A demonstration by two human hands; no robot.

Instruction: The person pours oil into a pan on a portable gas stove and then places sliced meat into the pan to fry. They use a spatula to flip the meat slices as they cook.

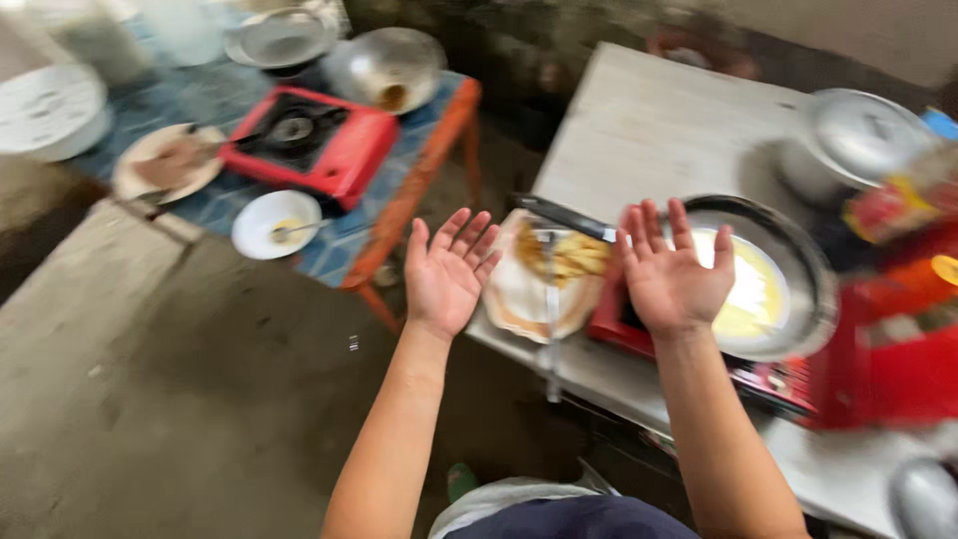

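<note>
Both hands, left hand [446, 271] and right hand [674, 274], are hovering palms up with fingers spread and holding nothing, near the plate [524, 294] and frying pan [773, 284] at middle right.

The whole view was blurred by motion. The right hand [674, 274] hid part of the frying pan [788, 250] behind its fingers [649, 225]. Right of the fingers, red packages [898, 369] were too blurred to identify, and the picture's edge cut them off.
</note>
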